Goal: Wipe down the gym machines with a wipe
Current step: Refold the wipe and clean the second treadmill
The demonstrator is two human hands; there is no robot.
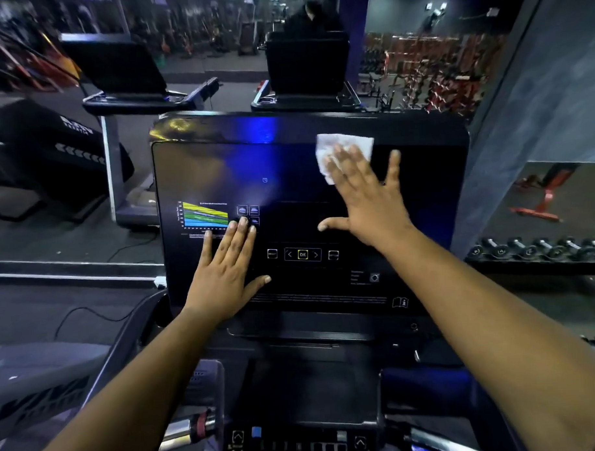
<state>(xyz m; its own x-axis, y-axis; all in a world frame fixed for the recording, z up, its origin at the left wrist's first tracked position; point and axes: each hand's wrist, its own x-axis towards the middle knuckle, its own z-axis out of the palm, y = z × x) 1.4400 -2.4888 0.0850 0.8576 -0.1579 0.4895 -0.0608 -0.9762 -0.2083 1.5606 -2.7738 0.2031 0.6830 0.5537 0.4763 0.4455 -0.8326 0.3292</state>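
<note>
1. Wipe, white and crumpled, sits high on the treadmill console, near the top right of the dark glossy panel, pinned flat under the right hand.

2. Right-hand fingers are straight and spread, pressing the wipe against the panel rather than pinching it; the thumb juts out low to the left, the little finger well out to the right.

3. Key relation: the wipe lies under and just beyond the fingertips, poking out up and to the left of them. Most of the panel, as I judge it, lies to the left and below, so the next stroke likely drags that way.

4. Left hand is flat on the lower left of the console, fingers together and straight, tips beside the coloured chart, thumb splayed toward the OK button. It holds nothing and looks to be bracing.

5. Both forearms reach forward and up, the right one stretched further and clearly the nearer to the wipe.

6. Off to the right, a dumbbell rack sits low against the wall.
</note>
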